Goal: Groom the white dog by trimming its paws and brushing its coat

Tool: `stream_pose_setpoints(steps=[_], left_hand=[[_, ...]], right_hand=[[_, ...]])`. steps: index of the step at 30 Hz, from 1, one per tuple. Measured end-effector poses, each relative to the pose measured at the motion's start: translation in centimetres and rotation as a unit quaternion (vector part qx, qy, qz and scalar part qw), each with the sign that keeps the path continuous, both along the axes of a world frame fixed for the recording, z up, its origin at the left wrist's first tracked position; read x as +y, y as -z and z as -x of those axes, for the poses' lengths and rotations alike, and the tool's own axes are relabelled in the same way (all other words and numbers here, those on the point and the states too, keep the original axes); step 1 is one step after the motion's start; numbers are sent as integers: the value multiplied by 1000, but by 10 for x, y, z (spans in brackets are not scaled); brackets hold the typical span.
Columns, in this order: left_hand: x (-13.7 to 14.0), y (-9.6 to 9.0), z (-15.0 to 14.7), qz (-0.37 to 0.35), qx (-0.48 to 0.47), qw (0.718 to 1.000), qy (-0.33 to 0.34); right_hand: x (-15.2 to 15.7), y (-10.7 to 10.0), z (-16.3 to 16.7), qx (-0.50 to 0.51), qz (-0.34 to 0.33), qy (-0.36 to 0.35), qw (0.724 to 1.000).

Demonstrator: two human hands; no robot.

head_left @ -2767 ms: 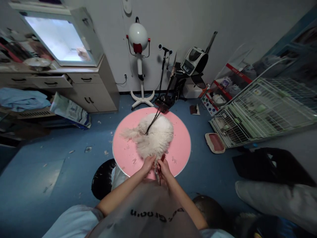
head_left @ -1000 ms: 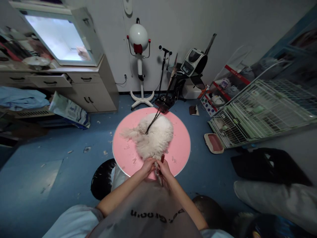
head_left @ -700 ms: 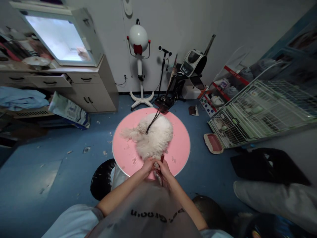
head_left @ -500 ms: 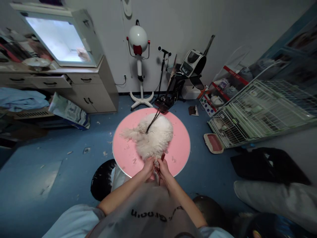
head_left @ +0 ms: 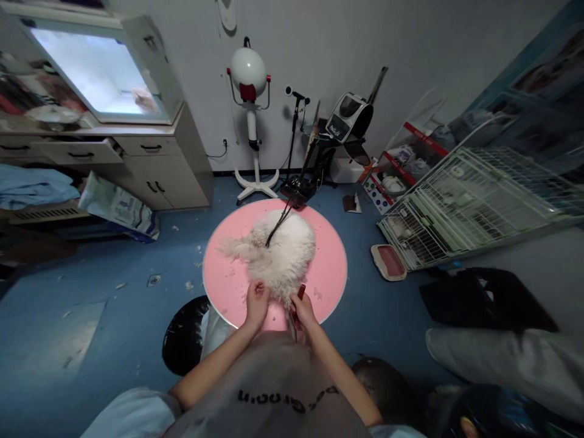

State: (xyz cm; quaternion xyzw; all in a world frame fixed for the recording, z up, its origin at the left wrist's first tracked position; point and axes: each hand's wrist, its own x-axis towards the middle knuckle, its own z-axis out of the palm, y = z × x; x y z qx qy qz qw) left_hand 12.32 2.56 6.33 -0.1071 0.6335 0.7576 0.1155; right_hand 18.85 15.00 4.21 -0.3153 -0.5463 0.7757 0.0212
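A fluffy white dog (head_left: 285, 249) lies curled on the round pink table (head_left: 331, 255), with a dark lead (head_left: 275, 229) reaching down to it. My left hand (head_left: 258, 301) is at the near left edge of its fur, fingers curled inward. Whether anything sits between those fingers is hidden. At the near right of the coat, my right hand (head_left: 303, 309) is closed around a slim dark-red grooming tool (head_left: 302, 291). Its handle sticks up past the fingers and its other end points toward my apron (head_left: 274, 377). The tool's exact kind is too small to tell.
Loose tufts of fur (head_left: 318, 294) lie on the tabletop. A black round stool (head_left: 185, 337) stands at the near left. Beyond the table are a white stand dryer (head_left: 249, 70) and a pet carrier (head_left: 349, 115); wire cages (head_left: 474, 207) stand to the right.
My left hand has moved left, apart from my right hand, along the dog's near edge. The right hand keeps the red tool beside the fur. The view has shifted slightly.
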Motion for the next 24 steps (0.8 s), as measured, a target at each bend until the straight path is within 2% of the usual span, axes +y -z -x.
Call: stream_pose_setpoints(steps=[1, 3, 5, 7, 11, 14, 17, 19, 22, 24], left_hand=[[-2, -4, -1, 33, 51, 998, 16], [1, -6, -1, 74, 110, 986, 103], [10, -2, 0, 89, 103, 973, 187], [21, 7, 2, 85, 46, 970, 224], [33, 24, 6, 50, -43, 965, 252], [33, 29, 7, 29, -60, 963, 263], [29, 29, 8, 11, -68, 962, 263], [27, 30, 7, 4, -73, 963, 260], [26, 33, 5, -6, -80, 965, 250], [26, 35, 5, -10, -81, 967, 243]], right_hand=[[1, 0, -1, -3, -10, -6, 1000], [2, 1, -3, 0, -31, -5, 1000], [1, 2, -3, 0, -55, -6, 998], [-1, 3, -3, 1, -75, -6, 997], [-3, 9, -5, 14, -92, 12, 996], [1, 12, -7, 19, -134, 98, 986], [7, 9, -6, 18, -188, 187, 964], [9, 7, -1, 11, -188, 151, 970], [9, 5, 7, -20, -138, 54, 989], [8, 6, 12, -33, -109, 33, 993]])
